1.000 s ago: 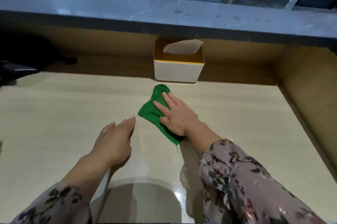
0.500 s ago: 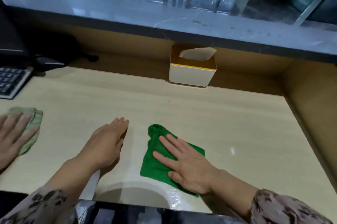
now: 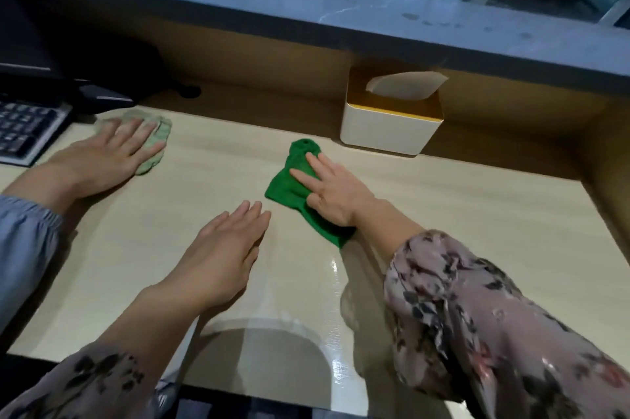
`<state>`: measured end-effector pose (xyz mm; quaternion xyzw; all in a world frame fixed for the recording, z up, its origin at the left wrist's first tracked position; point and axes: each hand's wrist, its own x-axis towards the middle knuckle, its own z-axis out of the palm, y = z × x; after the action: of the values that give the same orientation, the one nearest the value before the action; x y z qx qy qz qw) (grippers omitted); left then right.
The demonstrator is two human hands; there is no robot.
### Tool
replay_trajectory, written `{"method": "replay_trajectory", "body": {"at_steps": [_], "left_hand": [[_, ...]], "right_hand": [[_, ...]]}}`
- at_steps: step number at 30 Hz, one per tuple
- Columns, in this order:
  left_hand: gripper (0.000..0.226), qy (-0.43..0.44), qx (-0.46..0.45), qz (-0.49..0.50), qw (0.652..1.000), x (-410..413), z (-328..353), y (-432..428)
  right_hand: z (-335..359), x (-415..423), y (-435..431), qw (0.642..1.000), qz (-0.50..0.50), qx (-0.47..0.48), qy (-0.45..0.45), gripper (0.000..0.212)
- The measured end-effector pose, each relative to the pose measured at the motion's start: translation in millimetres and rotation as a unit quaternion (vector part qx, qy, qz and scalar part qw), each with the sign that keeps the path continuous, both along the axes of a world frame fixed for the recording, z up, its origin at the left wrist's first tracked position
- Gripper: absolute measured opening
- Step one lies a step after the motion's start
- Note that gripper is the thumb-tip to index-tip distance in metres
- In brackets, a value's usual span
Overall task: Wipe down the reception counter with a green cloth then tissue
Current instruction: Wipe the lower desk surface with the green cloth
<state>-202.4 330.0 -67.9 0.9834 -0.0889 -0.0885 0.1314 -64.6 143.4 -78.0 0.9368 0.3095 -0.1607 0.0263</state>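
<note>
Flat, the right hand [image 3: 335, 195] (fingers [image 3: 303, 177] spread) presses the green cloth [image 3: 292, 188].

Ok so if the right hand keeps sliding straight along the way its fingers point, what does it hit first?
The right hand, flat on the green cloth, points up and left, which passes left of the tissue box. It looks free across the counter until the back wall, though depth is uncertain.

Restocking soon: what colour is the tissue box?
White tissue box with a yellow rim, head view.
</note>
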Motion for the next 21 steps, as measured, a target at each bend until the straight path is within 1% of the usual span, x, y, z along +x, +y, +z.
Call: {"method": "replay_trajectory", "body": {"at_steps": [2,5,14,17,21], "left_hand": [[0.056,-0.003,-0.005,0.001,1.0,1.2,0.2,1.4],[0.057,-0.001,-0.023,0.01,1.0,-1.1,-0.6,7.5],[0.057,0.013,-0.078,0.0,0.997,-20.4,-3.8,-1.0],[0.056,0.027,-0.072,-0.006,0.997,-33.5,-1.8,-3.5],[0.056,0.05,-0.053,-0.029,0.997,-45.9,0.9,-8.7]], "right_hand": [[-0.8,7.0,4.5,1.0,-0.026,-0.007,0.007,0.058],[-1.3,-13.1,4.9,1.0,-0.028,0.002,0.001,0.059],[-1.9,-158.6,11.5,0.997,0.05,0.059,0.026,0.062],[-4.4,-201.2,15.2,0.995,0.045,0.085,0.027,0.062],[-4.1,-230.5,2.4,0.993,0.025,0.111,0.024,0.062]]}}
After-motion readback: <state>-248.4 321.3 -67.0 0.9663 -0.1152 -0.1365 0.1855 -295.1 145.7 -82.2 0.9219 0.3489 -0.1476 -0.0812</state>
